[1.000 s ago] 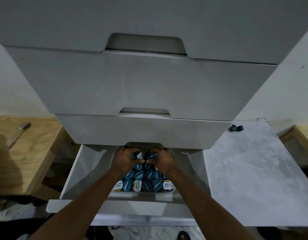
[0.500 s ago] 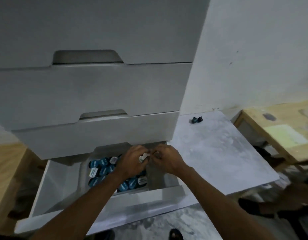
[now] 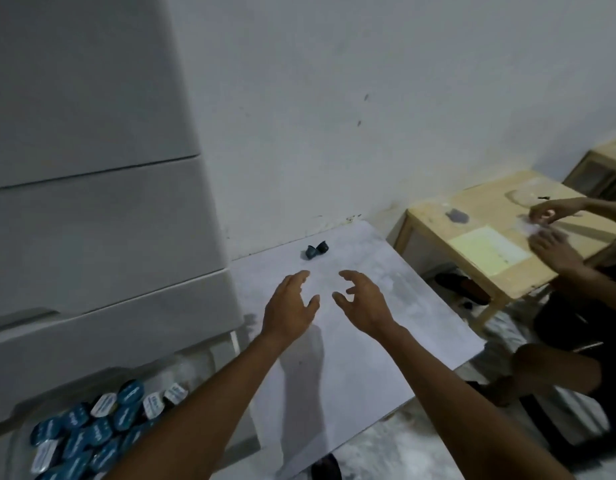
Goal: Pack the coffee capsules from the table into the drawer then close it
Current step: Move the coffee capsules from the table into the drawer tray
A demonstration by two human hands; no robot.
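Note:
Two dark blue coffee capsules [image 3: 316, 250] lie together at the far edge of the white table [image 3: 386, 334], close to the wall. My left hand [image 3: 289, 308] and my right hand [image 3: 362, 303] hover side by side over the table, a short way in front of the capsules, fingers spread and holding nothing. At the lower left the open drawer [image 3: 19, 415] of the grey cabinet holds a heap of several blue and white capsules [image 3: 91, 434]. My left forearm crosses over the drawer's right side.
The grey drawer cabinet [image 3: 91, 202] rises at the left, its upper drawers closed. A wooden side table [image 3: 479, 237] stands at the right with a yellow sheet on it; another person's hands [image 3: 549, 233] work there. A dark shoe lies under it.
Both hands left the drawer and swung right and forward over the white table, opening as they went. The view turned right with them, so the drawer now sits at the lower left.

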